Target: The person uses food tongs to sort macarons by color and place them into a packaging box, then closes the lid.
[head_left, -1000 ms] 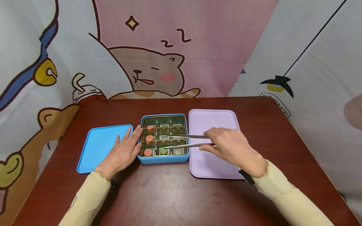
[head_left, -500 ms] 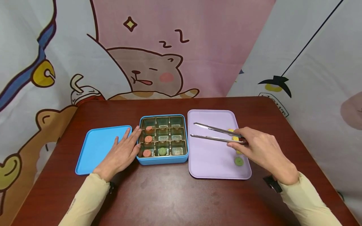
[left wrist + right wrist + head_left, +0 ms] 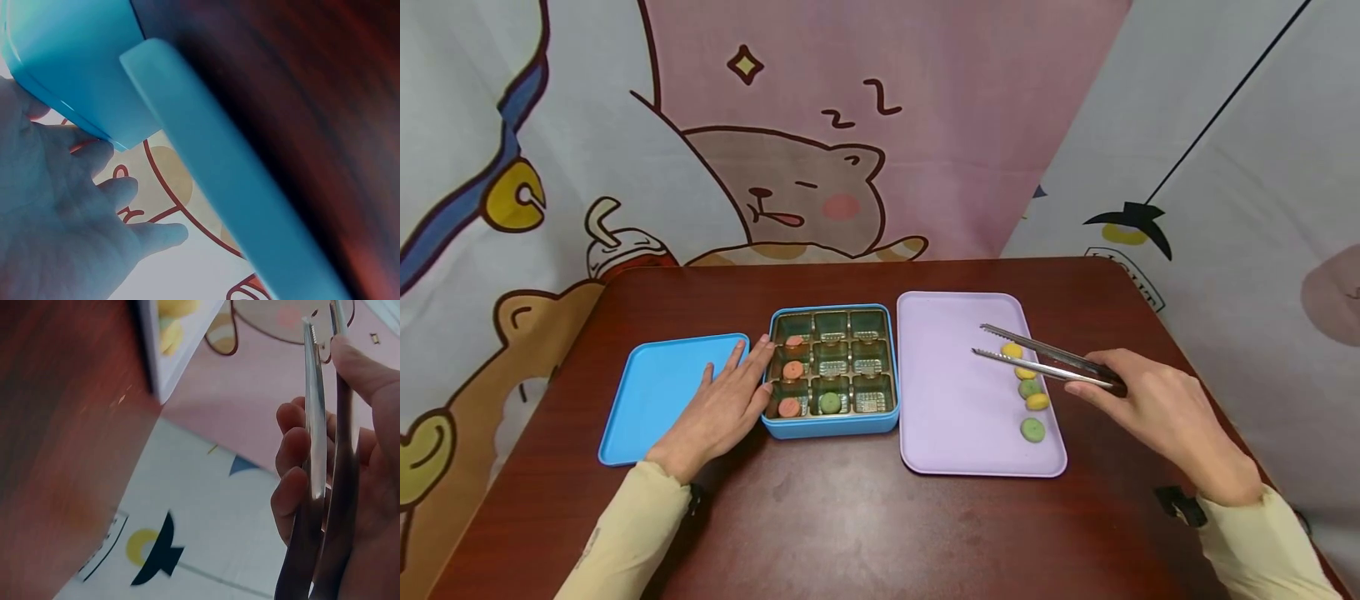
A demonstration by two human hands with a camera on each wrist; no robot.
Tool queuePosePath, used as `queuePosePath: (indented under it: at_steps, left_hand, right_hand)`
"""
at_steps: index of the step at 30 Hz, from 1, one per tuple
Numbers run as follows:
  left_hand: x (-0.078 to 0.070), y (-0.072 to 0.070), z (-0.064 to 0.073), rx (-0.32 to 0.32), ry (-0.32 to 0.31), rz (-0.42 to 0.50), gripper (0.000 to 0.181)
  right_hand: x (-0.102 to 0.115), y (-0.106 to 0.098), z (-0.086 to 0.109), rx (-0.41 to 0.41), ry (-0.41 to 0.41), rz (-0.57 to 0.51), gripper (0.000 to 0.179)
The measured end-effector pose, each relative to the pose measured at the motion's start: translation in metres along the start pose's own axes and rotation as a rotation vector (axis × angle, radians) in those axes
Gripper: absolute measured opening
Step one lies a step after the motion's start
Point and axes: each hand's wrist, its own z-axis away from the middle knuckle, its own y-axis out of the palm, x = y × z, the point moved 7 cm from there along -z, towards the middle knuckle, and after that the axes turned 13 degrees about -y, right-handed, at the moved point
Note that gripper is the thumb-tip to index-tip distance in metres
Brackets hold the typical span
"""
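My right hand (image 3: 1172,417) holds metal tongs (image 3: 1051,363), fingers on one arm and thumb on the other. Their serrated tips are spread over the lilac tray (image 3: 962,442), nothing between them. Along the tray's right side lie yellow and green discs, among them a yellow disc (image 3: 1037,402) and a green disc (image 3: 1033,429). With fingers extended, my left hand (image 3: 718,414) rests against the left side of the blue box (image 3: 831,428). Inside its gold divided insert, orange discs (image 3: 793,369) fill the left column's compartments, one each. Another green disc (image 3: 831,403) sits in the front middle compartment.
A flat blue lid (image 3: 651,400) lies left of the box, partly under my left hand. The dark wooden table (image 3: 850,533) ends at a printed cloth (image 3: 962,125) behind it. The tray stands close against the box's right side.
The tongs have swung right from the box to above the tray with my right hand. The green disc they touched now lies free in the front middle compartment. My left hand keeps its place.
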Motion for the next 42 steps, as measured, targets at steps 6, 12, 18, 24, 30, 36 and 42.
queuePosePath:
  at_steps: [6, 12, 18, 24, 30, 36, 42]
  left_hand:
    - [0.0, 0.0, 0.0, -0.002, -0.002, -0.002, 0.063]
    - [0.0, 0.001, -0.001, 0.001, -0.006, -0.001, 0.063]
    - [0.001, 0.001, -0.001, 0.004, -0.012, -0.006, 0.063]
    - [0.001, 0.001, -0.001, 0.006, -0.009, -0.007, 0.063]
    - [0.0, 0.001, -0.001, 0.004, -0.008, -0.01, 0.063]
    - [0.001, 0.0, -0.001, 0.007, -0.004, -0.009, 0.063]
    - [0.001, 0.001, -0.001, 0.012, -0.005, -0.012, 0.063]
  right_hand:
    - [-0.023, 0.0, 0.022, 0.032, 0.03, -0.008, 0.049]
    - [-0.041, 0.002, 0.037, 0.08, 0.076, 0.015, 0.05]
    - [-0.051, 0.001, 0.044, 0.08, 0.088, 0.059, 0.045]
    - [-0.059, 0.001, 0.049, 0.102, 0.063, 0.116, 0.046]
    - [-0.061, -0.003, 0.055, 0.101, -0.005, 0.156, 0.042]
    - [-0.061, -0.003, 0.056, 0.132, -0.014, 0.157, 0.038]
    - [-0.058, 0.001, 0.051, 0.18, -0.003, 0.145, 0.044]
